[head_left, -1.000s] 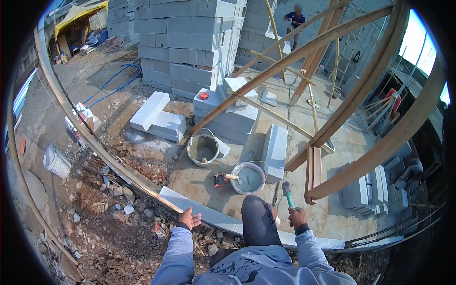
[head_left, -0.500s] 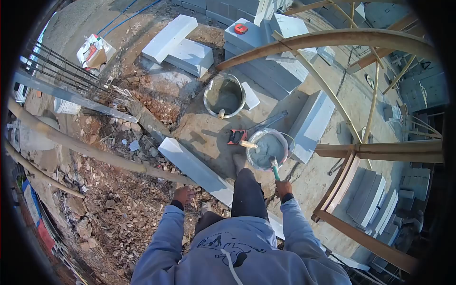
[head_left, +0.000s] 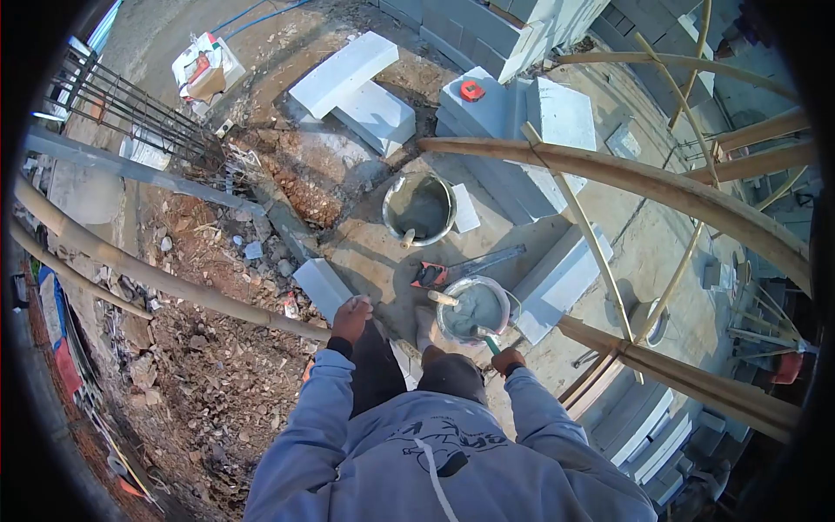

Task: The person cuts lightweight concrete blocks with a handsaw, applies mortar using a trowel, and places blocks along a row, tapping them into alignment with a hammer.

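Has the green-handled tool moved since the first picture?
Yes, leftward: the green-handled tool went from beside the round white bucket to its rim.

The single, very wide, dark-rimmed view looks from the wearer's head steeply down and slightly forward, over the blue-grey long-sleeved sweatshirt (head_left: 391, 461), nearest the lens. The bare left hand (head_left: 352, 319) and bare right hand (head_left: 508, 360) come next, then the brown-grey concrete floor (head_left: 374, 261), its rubble-side edge slanting past the left hand; pale-grey stacked blocks (head_left: 470, 39) stand farthest, at the top.
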Action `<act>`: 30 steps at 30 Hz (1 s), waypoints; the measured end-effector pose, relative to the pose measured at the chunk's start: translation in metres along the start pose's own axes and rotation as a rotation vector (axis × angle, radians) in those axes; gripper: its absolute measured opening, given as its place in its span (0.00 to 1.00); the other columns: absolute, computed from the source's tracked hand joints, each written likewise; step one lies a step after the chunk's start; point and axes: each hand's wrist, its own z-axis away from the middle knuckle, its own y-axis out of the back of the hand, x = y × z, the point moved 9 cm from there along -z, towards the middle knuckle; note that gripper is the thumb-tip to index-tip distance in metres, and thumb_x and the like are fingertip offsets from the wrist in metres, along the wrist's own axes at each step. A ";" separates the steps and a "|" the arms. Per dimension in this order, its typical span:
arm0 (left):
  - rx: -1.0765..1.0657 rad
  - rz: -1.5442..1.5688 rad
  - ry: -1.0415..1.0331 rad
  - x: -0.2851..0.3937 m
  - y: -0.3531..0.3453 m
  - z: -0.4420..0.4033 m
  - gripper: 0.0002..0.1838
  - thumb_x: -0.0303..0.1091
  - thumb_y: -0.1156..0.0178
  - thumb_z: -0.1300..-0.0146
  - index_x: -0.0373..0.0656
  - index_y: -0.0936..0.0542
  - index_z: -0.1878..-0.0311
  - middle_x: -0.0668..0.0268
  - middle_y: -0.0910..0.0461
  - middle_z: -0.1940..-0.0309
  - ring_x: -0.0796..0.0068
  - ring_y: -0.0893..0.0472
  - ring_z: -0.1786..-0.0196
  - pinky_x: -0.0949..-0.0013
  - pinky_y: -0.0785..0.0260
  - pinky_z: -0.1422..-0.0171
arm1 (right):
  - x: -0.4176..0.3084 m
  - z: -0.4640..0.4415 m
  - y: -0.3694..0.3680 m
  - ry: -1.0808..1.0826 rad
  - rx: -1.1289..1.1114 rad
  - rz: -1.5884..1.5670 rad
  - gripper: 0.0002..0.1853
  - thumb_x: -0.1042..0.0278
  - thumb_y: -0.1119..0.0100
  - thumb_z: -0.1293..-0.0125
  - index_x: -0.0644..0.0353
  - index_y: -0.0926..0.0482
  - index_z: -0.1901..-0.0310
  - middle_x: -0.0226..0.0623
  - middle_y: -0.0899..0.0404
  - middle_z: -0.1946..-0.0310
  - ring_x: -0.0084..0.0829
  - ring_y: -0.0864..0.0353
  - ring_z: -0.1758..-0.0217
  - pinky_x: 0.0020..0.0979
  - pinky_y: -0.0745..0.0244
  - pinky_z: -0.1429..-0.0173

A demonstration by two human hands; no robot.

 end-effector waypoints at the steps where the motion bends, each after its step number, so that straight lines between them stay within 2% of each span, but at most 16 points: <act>1: 0.039 0.014 0.010 0.003 0.013 -0.002 0.16 0.44 0.44 0.30 0.40 0.21 0.53 0.69 0.19 0.66 0.80 0.21 0.66 0.75 0.31 0.62 | -0.003 -0.005 0.003 0.006 0.024 0.023 0.17 0.59 0.47 0.45 0.65 0.15 0.70 0.45 0.16 0.77 0.37 0.14 0.74 0.37 0.19 0.62; 3: 0.149 0.148 0.043 0.003 0.038 0.000 0.14 0.44 0.44 0.31 0.42 0.22 0.56 0.70 0.19 0.67 0.81 0.22 0.68 0.75 0.32 0.66 | -0.012 -0.012 0.012 0.056 0.060 0.076 0.17 0.60 0.48 0.45 0.65 0.15 0.70 0.44 0.16 0.77 0.36 0.14 0.74 0.37 0.19 0.61; 5: 0.213 0.099 0.053 -0.004 0.065 -0.008 0.13 0.44 0.44 0.31 0.43 0.22 0.57 0.70 0.19 0.67 0.80 0.21 0.69 0.75 0.32 0.67 | -0.034 -0.012 0.028 0.134 0.100 0.105 0.16 0.61 0.48 0.45 0.65 0.16 0.71 0.44 0.16 0.78 0.36 0.14 0.74 0.37 0.20 0.63; 8: 0.209 0.086 0.123 -0.023 0.085 -0.035 0.13 0.43 0.44 0.32 0.42 0.22 0.58 0.69 0.20 0.72 0.79 0.22 0.73 0.76 0.33 0.70 | -0.080 0.041 0.081 0.028 -0.031 -0.097 0.16 0.61 0.49 0.44 0.66 0.16 0.73 0.44 0.16 0.79 0.34 0.14 0.75 0.37 0.19 0.63; 10: 0.191 0.093 0.216 -0.012 0.078 -0.049 0.13 0.43 0.44 0.32 0.43 0.21 0.63 0.68 0.20 0.74 0.77 0.23 0.76 0.74 0.32 0.73 | -0.087 0.001 0.077 0.007 0.022 -0.086 0.16 0.63 0.50 0.44 0.66 0.17 0.74 0.43 0.16 0.79 0.33 0.14 0.75 0.36 0.19 0.63; 12: -0.008 -0.150 0.000 -0.023 0.067 -0.114 0.13 0.42 0.44 0.33 0.42 0.21 0.66 0.67 0.19 0.74 0.76 0.22 0.75 0.71 0.31 0.72 | -0.111 0.008 0.092 0.004 0.023 -0.073 0.16 0.63 0.50 0.43 0.66 0.16 0.73 0.42 0.16 0.79 0.33 0.14 0.75 0.36 0.18 0.63; 13: -0.110 -0.278 -0.112 -0.014 0.065 -0.145 0.14 0.42 0.44 0.33 0.41 0.21 0.68 0.66 0.19 0.74 0.75 0.22 0.75 0.70 0.30 0.72 | -0.130 0.003 0.097 0.110 0.029 0.024 0.16 0.63 0.49 0.44 0.66 0.17 0.73 0.42 0.16 0.80 0.33 0.14 0.76 0.36 0.18 0.64; 15: -0.037 -0.019 0.077 0.032 0.045 -0.174 0.15 0.42 0.44 0.35 0.40 0.20 0.70 0.65 0.19 0.74 0.74 0.21 0.74 0.68 0.29 0.69 | -0.137 -0.027 0.102 -0.017 0.113 -0.177 0.15 0.62 0.45 0.45 0.68 0.17 0.74 0.46 0.17 0.79 0.36 0.14 0.76 0.37 0.18 0.67; 17: -0.225 -0.471 -0.171 0.096 0.030 -0.226 0.17 0.45 0.43 0.33 0.38 0.20 0.54 0.68 0.19 0.66 0.78 0.19 0.65 0.72 0.25 0.62 | -0.145 -0.027 0.107 -0.091 0.040 -0.294 0.15 0.62 0.44 0.45 0.69 0.17 0.73 0.47 0.17 0.78 0.38 0.14 0.76 0.38 0.18 0.68; 19: -0.320 -0.289 -0.160 0.199 0.015 -0.234 0.19 0.45 0.43 0.33 0.38 0.20 0.52 0.67 0.18 0.65 0.76 0.19 0.62 0.71 0.26 0.60 | -0.171 -0.011 0.116 -0.150 -0.024 -0.484 0.15 0.62 0.44 0.45 0.69 0.17 0.72 0.48 0.17 0.78 0.38 0.14 0.76 0.39 0.19 0.69; 22: -0.294 -0.465 -0.229 0.322 0.009 -0.251 0.18 0.45 0.43 0.33 0.37 0.19 0.54 0.66 0.18 0.64 0.74 0.18 0.61 0.69 0.26 0.57 | -0.200 0.000 0.136 -0.104 0.093 -0.607 0.16 0.62 0.44 0.45 0.70 0.17 0.71 0.47 0.17 0.79 0.38 0.15 0.78 0.41 0.20 0.72; 24: -0.204 -0.588 -0.338 0.355 0.017 -0.305 0.18 0.45 0.43 0.36 0.38 0.19 0.59 0.63 0.19 0.75 0.68 0.19 0.71 0.65 0.29 0.64 | -0.214 0.018 0.139 -0.158 0.064 -0.729 0.16 0.62 0.44 0.43 0.70 0.17 0.70 0.47 0.17 0.78 0.38 0.16 0.79 0.40 0.19 0.73; 26: -0.249 -0.968 -0.473 0.390 0.004 -0.342 0.20 0.45 0.44 0.33 0.36 0.19 0.52 0.63 0.16 0.64 0.72 0.17 0.61 0.67 0.27 0.55 | -0.222 0.034 0.139 -0.215 0.043 -0.852 0.17 0.62 0.44 0.42 0.71 0.16 0.69 0.47 0.16 0.77 0.37 0.16 0.80 0.39 0.19 0.73; 27: -0.193 -1.080 -0.452 0.443 -0.034 -0.274 0.19 0.45 0.43 0.33 0.36 0.18 0.55 0.63 0.17 0.68 0.74 0.18 0.63 0.69 0.27 0.59 | -0.223 0.024 0.126 -0.242 0.044 -0.895 0.17 0.60 0.43 0.41 0.71 0.16 0.68 0.46 0.16 0.76 0.37 0.16 0.82 0.38 0.18 0.73; 28: -0.313 -0.781 -0.374 0.418 -0.037 -0.316 0.18 0.46 0.43 0.33 0.38 0.18 0.58 0.65 0.17 0.69 0.75 0.19 0.66 0.70 0.29 0.64 | -0.232 0.019 0.121 -0.239 0.006 -0.797 0.18 0.59 0.43 0.41 0.68 0.15 0.65 0.45 0.14 0.72 0.36 0.14 0.77 0.37 0.17 0.69; 30: -0.439 -0.826 -0.332 0.415 -0.076 -0.314 0.18 0.46 0.43 0.33 0.38 0.19 0.58 0.65 0.18 0.70 0.75 0.19 0.68 0.72 0.30 0.67 | -0.238 -0.011 0.084 -0.205 0.032 -0.744 0.19 0.58 0.45 0.40 0.65 0.16 0.58 0.46 0.15 0.62 0.37 0.14 0.62 0.37 0.18 0.57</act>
